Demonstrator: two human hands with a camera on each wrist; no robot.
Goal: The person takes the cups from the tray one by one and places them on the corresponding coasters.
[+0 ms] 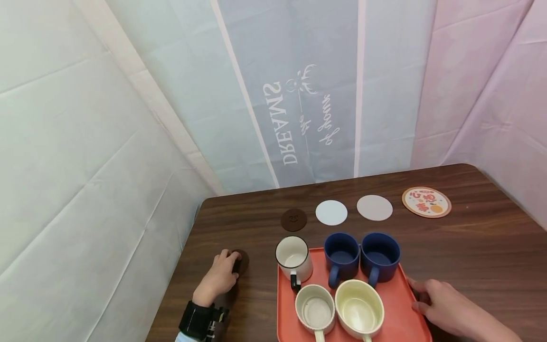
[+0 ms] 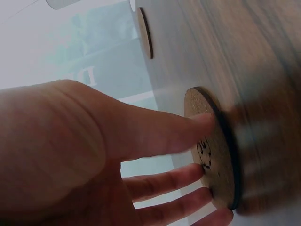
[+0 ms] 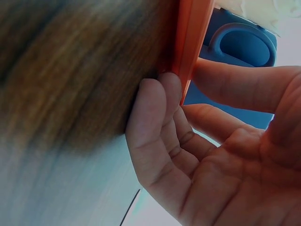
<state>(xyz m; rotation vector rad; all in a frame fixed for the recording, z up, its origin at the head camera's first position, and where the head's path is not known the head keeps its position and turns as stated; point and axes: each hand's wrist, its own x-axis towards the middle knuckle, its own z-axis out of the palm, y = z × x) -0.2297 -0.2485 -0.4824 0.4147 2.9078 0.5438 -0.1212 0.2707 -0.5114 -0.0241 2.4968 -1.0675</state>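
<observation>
My left hand (image 1: 220, 277) touches the top of a round brown coaster (image 1: 241, 262) at the table's left. The left wrist view shows the thumb and fingertips on the face of this coaster (image 2: 214, 155), which has a dark drawing. My right hand (image 1: 444, 304) grips the right rim of an orange-red tray (image 1: 401, 304); in the right wrist view its thumb is over the tray edge (image 3: 193, 42) and its fingers are curled at the outer side. On the tray stand a white mug with black rim (image 1: 295, 259), two blue mugs (image 1: 342, 256), a greyish-white mug (image 1: 315, 308) and a pale yellow mug (image 1: 359, 308).
Along the back of the wooden table (image 1: 483, 247) lie a dark brown coaster (image 1: 294, 220), a white coaster (image 1: 331, 212), a pale coaster (image 1: 374, 207) and a printed coaster (image 1: 426, 202). Fabric curtains (image 1: 316, 95) hang behind and beside the table.
</observation>
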